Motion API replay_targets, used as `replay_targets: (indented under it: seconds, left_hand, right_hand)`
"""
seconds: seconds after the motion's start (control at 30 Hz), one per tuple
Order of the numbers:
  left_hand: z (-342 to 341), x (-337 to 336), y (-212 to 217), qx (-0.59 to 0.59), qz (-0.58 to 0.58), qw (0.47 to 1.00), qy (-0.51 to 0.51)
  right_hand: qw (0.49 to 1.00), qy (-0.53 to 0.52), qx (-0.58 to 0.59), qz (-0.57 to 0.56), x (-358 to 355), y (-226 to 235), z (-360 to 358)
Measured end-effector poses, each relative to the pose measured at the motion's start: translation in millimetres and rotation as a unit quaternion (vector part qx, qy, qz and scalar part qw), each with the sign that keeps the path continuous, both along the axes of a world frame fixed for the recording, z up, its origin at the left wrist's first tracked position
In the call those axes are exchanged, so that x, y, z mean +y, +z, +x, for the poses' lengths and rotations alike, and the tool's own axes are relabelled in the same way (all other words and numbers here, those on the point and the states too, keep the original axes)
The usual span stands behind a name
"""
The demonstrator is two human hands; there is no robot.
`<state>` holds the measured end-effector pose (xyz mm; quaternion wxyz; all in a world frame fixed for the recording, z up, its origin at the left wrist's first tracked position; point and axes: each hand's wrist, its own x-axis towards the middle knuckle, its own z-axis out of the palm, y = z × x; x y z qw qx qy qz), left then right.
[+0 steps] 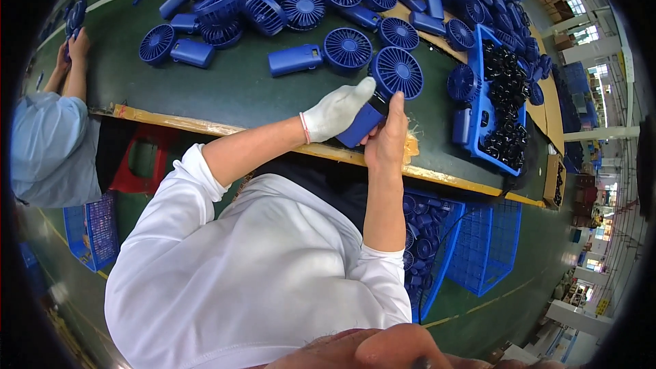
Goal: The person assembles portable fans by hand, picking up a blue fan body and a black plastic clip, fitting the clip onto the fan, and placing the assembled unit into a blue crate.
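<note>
A blue handheld fan (398, 73) is between my two hands at the table's near edge, its round slatted head pointing away from me and its handle toward me. My left hand (338, 111), in a white glove, closes on the fan's left side with the thumb up by the head. My bare right hand (387, 135) grips the handle from the right, its fingers partly hidden underneath. Just beyond lies another blue fan (348, 49) with its handle to the left. A blue tray (471, 138) of small black ring-like parts stands to the right.
Many blue fans (304, 9) are heaped along the far side of the green table (232, 92). Blue crates (482, 249) stand below on the right, one full of blue parts. At the left, a co-worker (55, 140) handles fans near a red stool (143, 160).
</note>
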<state>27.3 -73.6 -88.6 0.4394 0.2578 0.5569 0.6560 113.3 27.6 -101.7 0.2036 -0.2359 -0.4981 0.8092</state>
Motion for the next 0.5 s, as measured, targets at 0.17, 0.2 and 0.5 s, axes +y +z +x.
replay_targets:
  seconds: [0.17, 0.2, 0.5]
  left_hand:
    - [5.2, 12.0, -7.3, 0.005, -0.007, 0.997, 0.081]
    - [2.3, 10.5, -4.3, -0.021, -0.027, 0.997, 0.062]
    - [-40.4, -18.7, 19.1, 0.587, -0.033, 0.787, 0.187]
  right_hand:
    - [0.983, -0.078, -0.045, 0.157, -7.6, 15.3, -2.8]
    - [0.960, -0.095, -0.023, 0.263, 1.7, -3.5, -6.1]
    - [0.734, -0.127, -0.250, 0.619, 86.3, 55.1, 2.6]
